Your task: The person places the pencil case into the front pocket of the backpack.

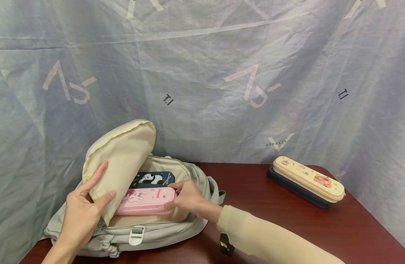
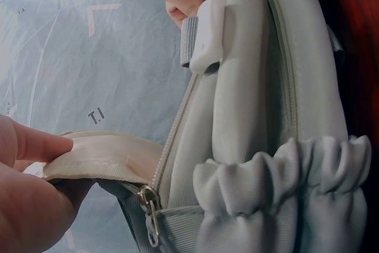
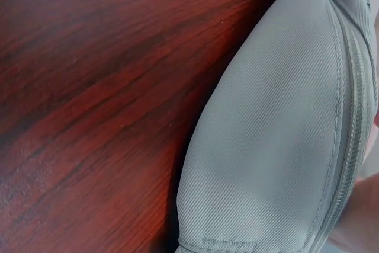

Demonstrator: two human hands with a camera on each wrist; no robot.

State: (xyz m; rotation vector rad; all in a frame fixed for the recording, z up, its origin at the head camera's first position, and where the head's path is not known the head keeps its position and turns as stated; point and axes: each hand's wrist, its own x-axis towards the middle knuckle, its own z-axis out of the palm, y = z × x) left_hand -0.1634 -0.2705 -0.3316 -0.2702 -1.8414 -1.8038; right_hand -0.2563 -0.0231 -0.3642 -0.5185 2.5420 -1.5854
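Observation:
A light grey backpack (image 1: 166, 234) lies on the table with its main pocket unzipped. My left hand (image 1: 80, 211) pinches the edge of the raised cream-lined flap (image 1: 123, 157) between thumb and fingers; the left wrist view shows this pinch beside a metal zipper pull (image 2: 148, 202). Inside the pocket lies a dark blue pencil case (image 1: 153, 178) with a panda on it. In front of that, a pink pencil case (image 1: 148, 205) with a bunny print has its right end gripped by my right hand (image 1: 190, 198). The flap covers the left ends of both cases.
At the right of the dark red table (image 1: 248, 209), a cream pencil case (image 1: 308, 178) is stacked on a navy case (image 1: 295, 187). A grey printed cloth (image 1: 202, 121) hangs behind. The backpack's white buckle (image 1: 136, 235) faces the front.

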